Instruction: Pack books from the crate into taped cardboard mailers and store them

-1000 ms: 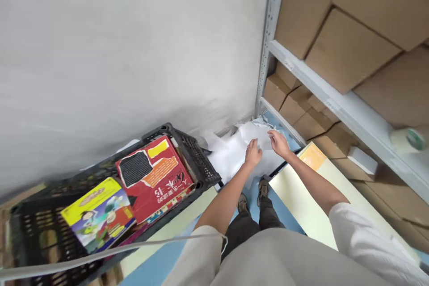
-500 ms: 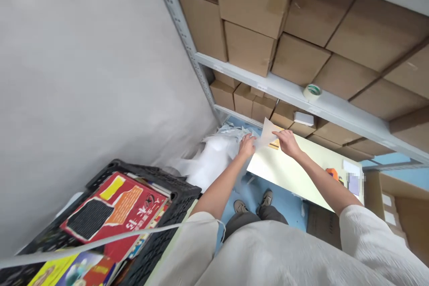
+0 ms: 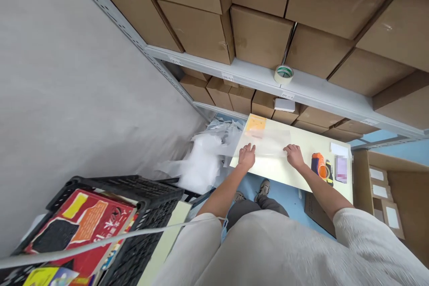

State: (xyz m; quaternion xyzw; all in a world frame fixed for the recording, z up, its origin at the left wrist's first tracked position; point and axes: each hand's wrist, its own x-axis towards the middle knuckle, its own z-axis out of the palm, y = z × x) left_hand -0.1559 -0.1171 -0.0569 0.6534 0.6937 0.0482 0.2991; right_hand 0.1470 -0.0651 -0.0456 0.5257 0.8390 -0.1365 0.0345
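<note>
Across the left part of the table: a translucent plastic sheet lies flat between the two hands, its left end trailing past the table's edge.
Left hand: fingers bent down onto the sheet near the table's left edge; I cannot tell whether this grip pinches it or only presses.
Right hand: grip pinching the sheet's right edge between thumb and forefinger, remaining fingers curled in.
Orange-printed card: at the table's far left corner, partly under the sheet.
Tape dispenser: orange, right of the right hand, just beside a blurred purple object.
White film pile: heaped left of the table, near the wall.
Metal shelf: beyond the table, bearing cardboard boxes and a tape roll.
Black plastic crate: lower left, holding a red book, a white cable crossing in front.
Open carton: right of the table.
</note>
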